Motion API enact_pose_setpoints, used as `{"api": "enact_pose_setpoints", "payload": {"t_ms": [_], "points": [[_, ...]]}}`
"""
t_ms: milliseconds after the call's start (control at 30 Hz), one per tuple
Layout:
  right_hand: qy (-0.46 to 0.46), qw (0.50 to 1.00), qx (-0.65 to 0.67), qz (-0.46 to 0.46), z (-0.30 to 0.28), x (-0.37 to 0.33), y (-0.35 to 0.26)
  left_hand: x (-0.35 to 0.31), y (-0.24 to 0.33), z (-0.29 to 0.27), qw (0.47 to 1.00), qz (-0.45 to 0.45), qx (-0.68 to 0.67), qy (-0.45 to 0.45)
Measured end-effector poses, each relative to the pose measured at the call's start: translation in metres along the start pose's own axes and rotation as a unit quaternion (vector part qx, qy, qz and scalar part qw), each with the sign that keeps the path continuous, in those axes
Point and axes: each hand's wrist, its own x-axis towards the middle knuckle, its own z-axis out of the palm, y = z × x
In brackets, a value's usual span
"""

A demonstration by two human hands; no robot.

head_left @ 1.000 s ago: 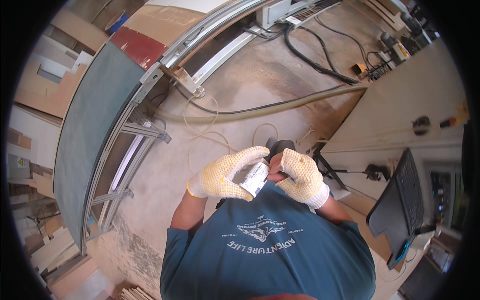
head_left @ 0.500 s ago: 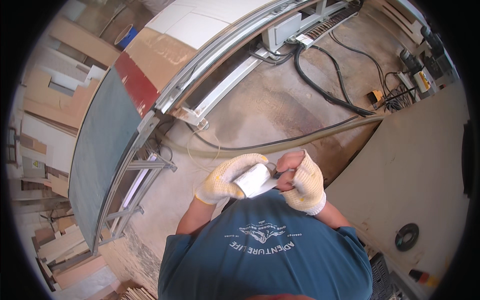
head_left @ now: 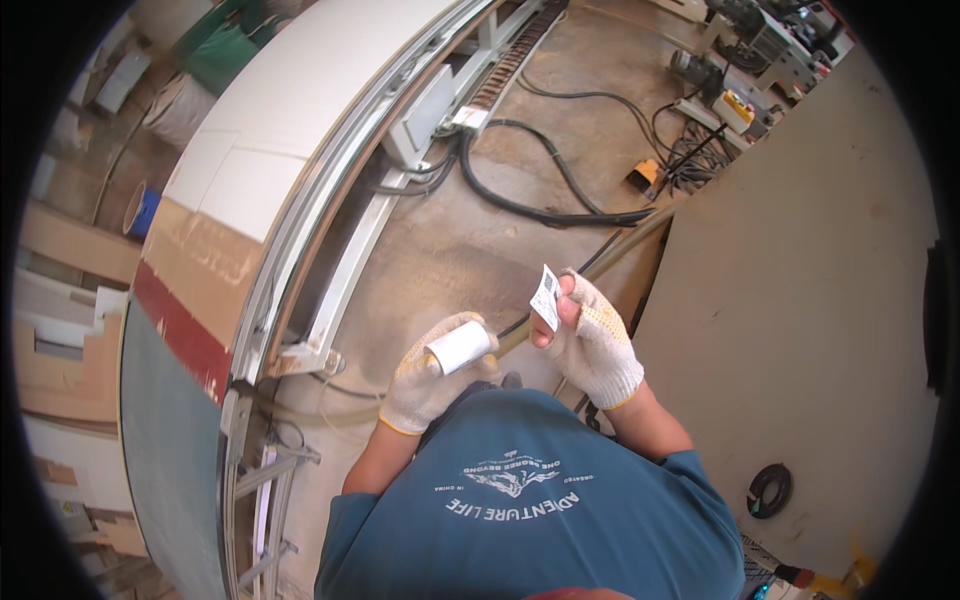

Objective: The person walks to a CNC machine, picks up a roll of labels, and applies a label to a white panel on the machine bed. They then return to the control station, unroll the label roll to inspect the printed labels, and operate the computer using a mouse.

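Observation:
My left hand (head_left: 432,378), in a white knitted work glove, is closed around a small white roll of labels (head_left: 460,348). To its right, my right hand (head_left: 590,338) wears a similar glove with bare thumb and fingertips showing. Between those fingertips I pinch a single white printed label (head_left: 546,298), held up and apart from the roll. Both hands are in front of my chest, above the floor.
A long machine table with a metal rail (head_left: 330,140) runs along the left, carrying white, brown, red and dark panels. Black cables (head_left: 530,212) lie on the floor ahead. A large grey-beige board (head_left: 790,300) fills the right, with a black coil (head_left: 769,490) on it.
My hands have moved apart, and a label is now separate from the roll in my right fingers. The view has turned to the right, so the machine table appears farther left.

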Motion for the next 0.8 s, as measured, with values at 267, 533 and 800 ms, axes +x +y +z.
{"api": "enact_pose_setpoints", "payload": {"t_ms": [267,533,800], "points": [[0.141,0.962,-0.233,-0.028,-0.064,0.177,-0.006,0.103,0.084,-0.117,0.978,0.020,0.161,0.130],[0.154,0.884,-0.441,0.024,-0.074,0.483,-0.035,0.271,0.249,-0.289,0.776,-0.004,0.534,0.335],[0.051,0.944,-0.325,-0.013,-0.011,0.715,-0.096,0.432,0.413,-0.375,0.686,0.037,0.627,0.367]]}}
